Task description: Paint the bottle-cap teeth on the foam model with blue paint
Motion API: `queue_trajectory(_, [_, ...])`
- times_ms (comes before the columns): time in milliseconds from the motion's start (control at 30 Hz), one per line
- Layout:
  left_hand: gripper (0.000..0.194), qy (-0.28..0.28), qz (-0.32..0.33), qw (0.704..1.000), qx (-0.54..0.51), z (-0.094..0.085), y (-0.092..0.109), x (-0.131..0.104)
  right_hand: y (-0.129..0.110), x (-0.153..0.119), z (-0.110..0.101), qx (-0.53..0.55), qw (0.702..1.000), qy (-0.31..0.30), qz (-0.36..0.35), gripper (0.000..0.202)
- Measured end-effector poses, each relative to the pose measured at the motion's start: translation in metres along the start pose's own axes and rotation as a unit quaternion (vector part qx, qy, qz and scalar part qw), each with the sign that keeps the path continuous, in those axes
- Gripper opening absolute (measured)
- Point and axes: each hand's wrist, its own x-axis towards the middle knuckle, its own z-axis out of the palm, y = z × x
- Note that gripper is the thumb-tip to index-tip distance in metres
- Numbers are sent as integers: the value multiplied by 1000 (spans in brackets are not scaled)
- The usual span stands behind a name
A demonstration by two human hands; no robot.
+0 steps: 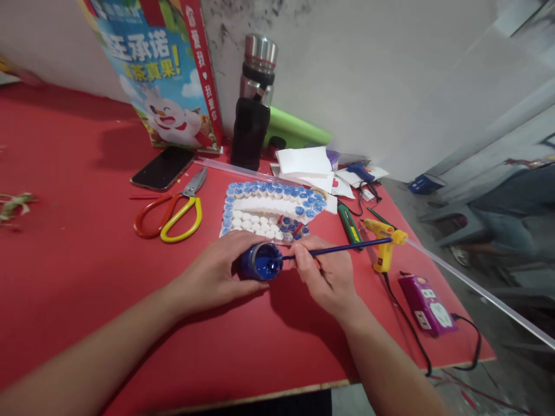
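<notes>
My left hand (229, 263) is wrapped round a small jar of blue paint (250, 263), tilted so its mouth faces me. Between the fingers of my right hand (323, 271) is a paintbrush (347, 247) with a dark blue handle. Its tip reaches into the jar's mouth, touching the paint. Just behind the jar lies a craft piece (260, 206) made of rows of small round white pieces, many of them painted blue along the top and left edges and at the right. Part of its lower edge is hidden by my hands.
Scissors (182, 216) and a phone (162, 167) lie to the left, before a printed bag (169, 86). A bottle (254, 110) stands behind. To the right are a green utility knife (349, 224), a yellow glue gun (382, 245) with a long glue stick, and a purple power strip (427, 306).
</notes>
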Motion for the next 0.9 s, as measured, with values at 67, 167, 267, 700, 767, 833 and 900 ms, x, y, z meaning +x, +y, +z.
queue_trajectory(67, [54,-2,-7,1000,-2,0,1,0,1,-3,0,27,999,26,34,22])
queue_trajectory(167, [51,-2,-16,1000,-7,-1,3,1,4,-3,-1,104,985,87,105,27])
queue_trajectory(267, [51,-9,-23,1000,-12,-2,3,2,10,0,-6,159,960,162,161,31])
queue_trajectory(700, [54,-14,-39,999,-14,-2,0,1,30,5,-13,-63,985,122,107,27])
queue_trajectory(767, [53,-11,-38,999,-15,-2,0,2,30,6,-13,-74,985,112,105,29])
queue_trajectory(833, [53,-9,-37,999,-15,-2,1,2,30,6,-13,-77,986,104,109,30])
queue_trajectory(900, [55,-10,-36,999,-14,-2,1,2,32,6,-13,-72,986,101,116,29])
